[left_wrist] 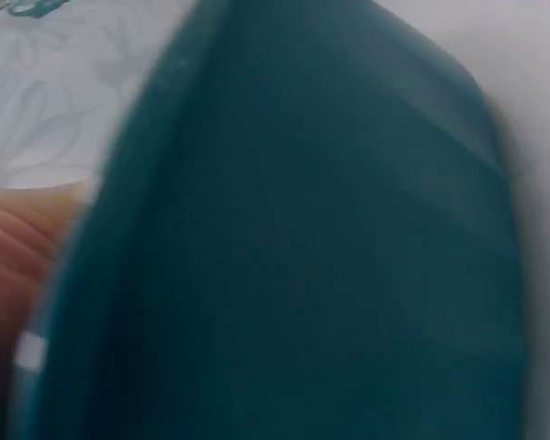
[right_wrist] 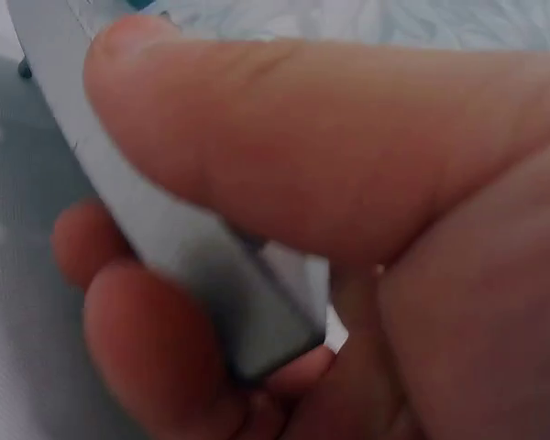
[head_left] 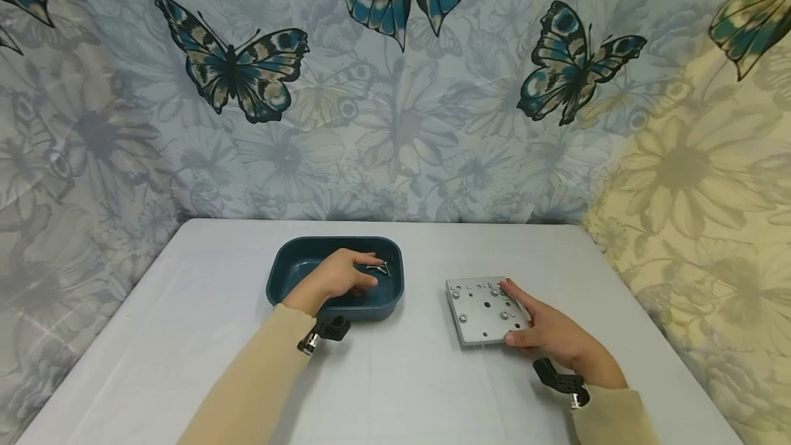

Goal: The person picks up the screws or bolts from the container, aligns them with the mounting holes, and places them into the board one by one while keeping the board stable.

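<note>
My left hand reaches over the near rim into a dark teal tray, index finger and thumb stretched apart beside small shiny metal parts. Its other fingers are mostly hidden. The left wrist view is filled by the tray's outer wall, with part of the hand at the left edge. To the right, a silver metal plate with several holes and screw heads is gripped at its right side by my right hand. In the right wrist view the thumb lies along one face of the plate and fingers curl under it.
A white-covered table carries both the tray and the plate. Behind it hangs a floral and butterfly cloth, which also flanks the left and right sides. Each wrist wears a black camera mount.
</note>
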`<state>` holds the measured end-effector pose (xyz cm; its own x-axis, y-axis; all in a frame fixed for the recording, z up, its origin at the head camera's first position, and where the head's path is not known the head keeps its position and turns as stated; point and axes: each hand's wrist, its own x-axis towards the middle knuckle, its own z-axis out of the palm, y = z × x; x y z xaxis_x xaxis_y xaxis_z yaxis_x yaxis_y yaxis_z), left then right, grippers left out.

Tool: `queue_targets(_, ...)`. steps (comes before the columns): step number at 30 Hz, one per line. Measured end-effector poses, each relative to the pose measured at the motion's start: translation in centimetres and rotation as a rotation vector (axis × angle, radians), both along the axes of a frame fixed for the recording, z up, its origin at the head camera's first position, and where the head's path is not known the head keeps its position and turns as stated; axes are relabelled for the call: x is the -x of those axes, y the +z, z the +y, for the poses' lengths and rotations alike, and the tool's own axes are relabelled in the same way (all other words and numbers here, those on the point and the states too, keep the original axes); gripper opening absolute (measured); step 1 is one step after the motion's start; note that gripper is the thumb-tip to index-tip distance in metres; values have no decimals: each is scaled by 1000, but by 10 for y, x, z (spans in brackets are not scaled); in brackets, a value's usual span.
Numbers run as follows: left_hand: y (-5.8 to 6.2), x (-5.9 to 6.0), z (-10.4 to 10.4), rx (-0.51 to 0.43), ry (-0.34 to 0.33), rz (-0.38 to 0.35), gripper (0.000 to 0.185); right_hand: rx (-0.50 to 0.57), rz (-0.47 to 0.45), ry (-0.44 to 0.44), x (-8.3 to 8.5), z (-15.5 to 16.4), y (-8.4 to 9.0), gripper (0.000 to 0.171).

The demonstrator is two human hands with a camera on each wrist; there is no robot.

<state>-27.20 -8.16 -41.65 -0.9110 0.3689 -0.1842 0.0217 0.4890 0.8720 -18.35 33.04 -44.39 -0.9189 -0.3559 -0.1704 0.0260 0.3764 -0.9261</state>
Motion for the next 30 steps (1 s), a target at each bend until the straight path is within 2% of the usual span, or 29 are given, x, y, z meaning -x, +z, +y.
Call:
queue_targets(10, -11, 7, 13, 105, -38, 42, 41, 51, 28, -29, 6, -10, -13, 109)
queue_targets(12, -13, 8, 15, 153, -39, 87, 41, 62, 16, -40, 6, -11, -13, 109)
queue_targets(14, -14, 10, 16, 231, -55, 165, 40, 76, 0, -50, 6, -12, -14, 110)
queue_targets(17, -15, 11, 18, 369, -113, 297, 37, 98, -14, -59, 5, -11, -15, 109)
queue_targets(19, -15, 11, 19, 436, -164, 358, 36, 114, -17, -61, 4, -11, -15, 108)
queue_targets(23, -15, 11, 21, 487, -230, 416, 32, 148, -25, -55, 4, -12, -15, 107)
queue_targets(30, -19, 11, 20, 513, -213, 454, 15, 152, -18, -52, 5, -12, -17, 105)
